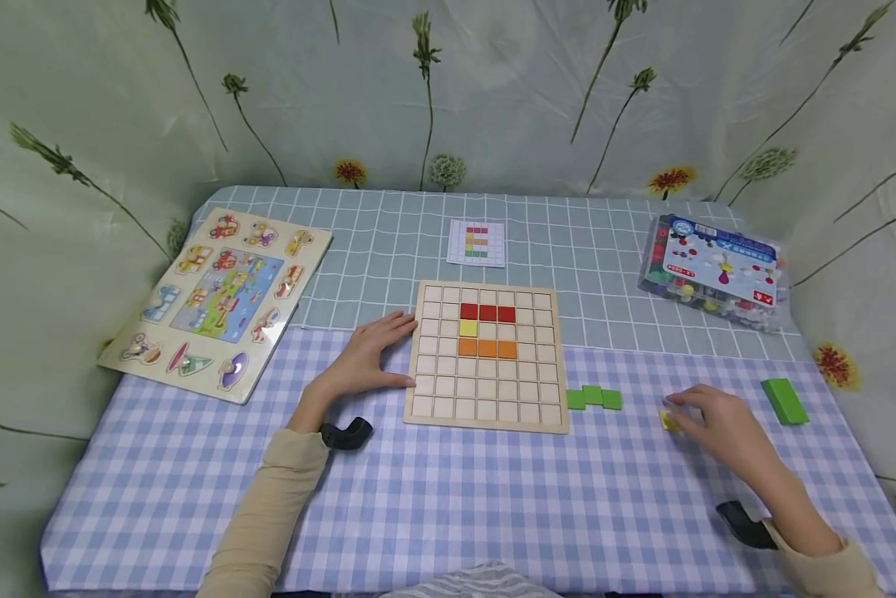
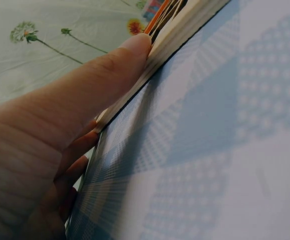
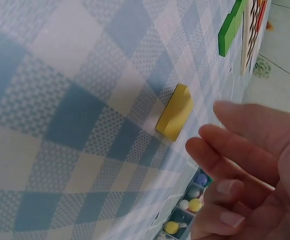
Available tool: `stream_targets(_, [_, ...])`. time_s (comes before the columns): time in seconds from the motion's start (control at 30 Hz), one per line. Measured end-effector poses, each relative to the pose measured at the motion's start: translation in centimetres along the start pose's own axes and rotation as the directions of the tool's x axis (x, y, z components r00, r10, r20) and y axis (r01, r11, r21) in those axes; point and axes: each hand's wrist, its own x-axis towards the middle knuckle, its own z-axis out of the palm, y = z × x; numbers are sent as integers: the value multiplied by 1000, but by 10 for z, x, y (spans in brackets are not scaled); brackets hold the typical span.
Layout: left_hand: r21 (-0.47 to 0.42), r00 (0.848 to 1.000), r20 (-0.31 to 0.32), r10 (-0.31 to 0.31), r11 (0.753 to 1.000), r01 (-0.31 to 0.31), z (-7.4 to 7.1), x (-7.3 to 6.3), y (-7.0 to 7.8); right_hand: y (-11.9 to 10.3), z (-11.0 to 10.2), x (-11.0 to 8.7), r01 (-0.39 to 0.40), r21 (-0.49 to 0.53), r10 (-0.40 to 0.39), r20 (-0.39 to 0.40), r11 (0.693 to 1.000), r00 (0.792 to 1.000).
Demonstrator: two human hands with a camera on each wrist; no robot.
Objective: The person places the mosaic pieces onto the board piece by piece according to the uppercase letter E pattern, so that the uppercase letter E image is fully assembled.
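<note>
A wooden grid board (image 1: 492, 425) lies mid-table with three red tiles (image 1: 487, 312), one yellow tile (image 1: 467, 328) and three orange tiles (image 1: 487, 349) in its squares. My left hand (image 1: 361, 357) rests at the board's left side, thumb and fingers spread along the edge; its thumb meets that edge in the left wrist view. Over on the right, a loose yellow tile (image 3: 175, 112) lies on the cloth. My right hand (image 1: 724, 428) hovers just beside it, fingers loosely bent and apart from the tile in the right wrist view. Several green tiles (image 1: 593, 395) lie right of the board.
Behind the board lies a card (image 1: 477, 243) printed with a coloured grid. A picture puzzle (image 1: 268, 353) is at the left. At the right are a clear box (image 1: 717, 264) of coloured parts and a green block (image 1: 785, 401).
</note>
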Motion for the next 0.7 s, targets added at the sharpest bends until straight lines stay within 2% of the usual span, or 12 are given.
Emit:
stream_targets(0.2, [-6, 1000, 4, -1, 1000, 1, -1, 0, 0, 2, 3, -4, 21, -19, -20, 80, 1000, 997])
stream_targets(0.53, [-8, 1000, 5, -1, 1000, 1, -1, -1, 1, 2, 8, -2, 15, -38, -13, 66, 999, 998])
stream_targets(0.7, [-13, 1000, 7, -2, 1000, 2, 0, -1, 0, -3, 6, 5, 75, -66, -73, 31, 995, 997])
